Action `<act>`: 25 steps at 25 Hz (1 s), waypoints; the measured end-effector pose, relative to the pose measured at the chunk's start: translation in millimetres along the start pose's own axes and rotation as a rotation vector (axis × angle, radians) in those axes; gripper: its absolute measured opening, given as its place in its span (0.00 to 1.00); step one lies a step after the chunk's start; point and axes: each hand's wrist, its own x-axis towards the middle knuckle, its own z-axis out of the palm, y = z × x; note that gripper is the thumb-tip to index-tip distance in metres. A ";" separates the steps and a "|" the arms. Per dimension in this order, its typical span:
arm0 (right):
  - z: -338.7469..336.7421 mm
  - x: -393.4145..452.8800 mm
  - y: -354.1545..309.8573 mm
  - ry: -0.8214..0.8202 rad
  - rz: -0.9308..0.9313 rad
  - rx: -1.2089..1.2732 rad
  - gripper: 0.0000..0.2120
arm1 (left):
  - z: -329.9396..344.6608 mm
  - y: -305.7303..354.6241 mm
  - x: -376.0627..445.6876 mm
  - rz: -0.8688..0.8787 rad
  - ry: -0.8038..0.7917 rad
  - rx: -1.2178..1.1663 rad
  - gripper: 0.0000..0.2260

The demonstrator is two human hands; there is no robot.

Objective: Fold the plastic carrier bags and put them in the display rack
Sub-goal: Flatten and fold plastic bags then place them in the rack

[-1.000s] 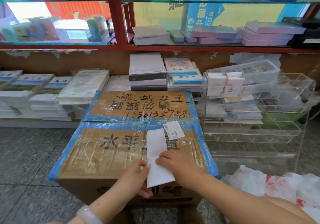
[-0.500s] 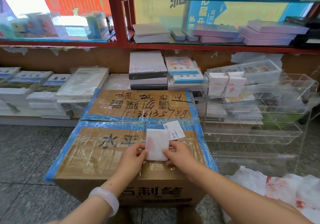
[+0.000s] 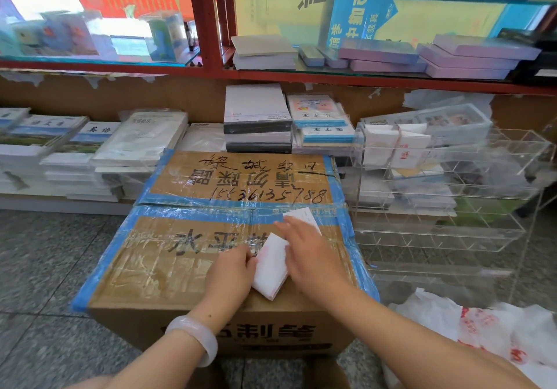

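A white carrier bag (image 3: 271, 268), folded into a small thick packet with red print at one edge, lies tilted on the taped cardboard box (image 3: 168, 268). My left hand (image 3: 230, 274) pinches the packet's left edge with curled fingers. My right hand (image 3: 310, 253) lies flat over its right side, fingers straight, pressing it onto the box. The clear acrylic display rack (image 3: 446, 207) stands to the right of the box; folded white bags (image 3: 394, 147) fill its top left compartments. A heap of unfolded white bags with red print (image 3: 482, 337) lies on the floor at the lower right.
A white paper label (image 3: 304, 217) is stuck on the box just beyond my right hand. Stacks of books and notebooks (image 3: 256, 117) line the low ledge behind the box. Red-framed glass shelves (image 3: 208, 66) run above. The grey speckled floor (image 3: 45, 268) extends to the left.
The long strip was folded up into a small packet. It has since turned at an angle and moved nearer; my right hand now lies flat over it instead of holding its edge.
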 end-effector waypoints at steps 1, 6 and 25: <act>6.1 -0.8 -4.5 -0.103 -0.111 -0.051 0.23 | -1.6 0.5 -0.6 0.015 0.007 0.001 0.05; 35.2 1.4 8.6 -0.442 -0.172 -0.195 0.45 | -9.4 1.0 -5.0 0.028 -0.001 0.071 0.04; 30.4 17.6 17.5 -0.529 0.023 -0.285 0.24 | -3.9 -43.1 -84.4 0.631 -0.123 0.384 0.17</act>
